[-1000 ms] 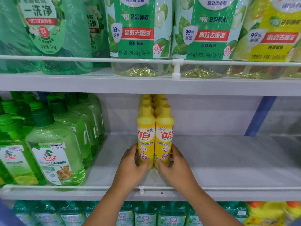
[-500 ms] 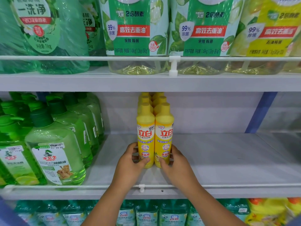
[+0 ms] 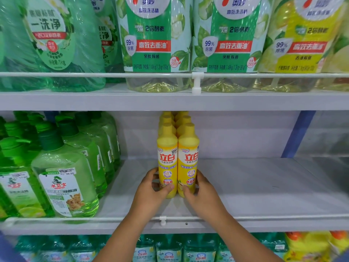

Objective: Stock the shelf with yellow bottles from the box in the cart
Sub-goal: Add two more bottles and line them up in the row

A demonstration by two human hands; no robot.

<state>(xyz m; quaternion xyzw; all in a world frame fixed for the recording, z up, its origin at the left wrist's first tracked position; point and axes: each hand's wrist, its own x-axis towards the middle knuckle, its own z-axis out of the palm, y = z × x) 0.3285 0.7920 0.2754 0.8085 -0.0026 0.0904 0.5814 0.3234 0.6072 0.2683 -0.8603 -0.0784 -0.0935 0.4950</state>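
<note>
Head view: the middle shelf (image 3: 264, 190) carries two short rows of yellow bottles running from near to far, and the front pair stands upright, side by side and touching. The left hand (image 3: 151, 191) wraps the base of the left front bottle (image 3: 167, 161), thumb across its near face and fingers round its left side. The right hand (image 3: 203, 193) does the same on the right front bottle (image 3: 188, 161), thumb on the near face, fingers behind its right side. Each hand is clamped low on its own bottle, probably because a low hold lets the person slide or square the pair without tipping the tall, narrow bodies. The labels face out toward the aisle, as stock should. The pair sits set back from the front rail (image 3: 245, 217), with bare shelf stretching away to the right, so there is room for many more bottles. To the left stand green pump bottles (image 3: 62, 176), apart from the yellow rows. Large refill bottles (image 3: 156, 44) fill the upper shelf. The box and the cart are out of view.

Against the earlier pictures, little differs: both hands grip the same two bottles at the same low spot, and the rows behind look unchanged. The whole scene sits slightly lower in the picture, so the head has tilted up a touch. The pair appears to be in its final adjustment, not yet released.
</note>
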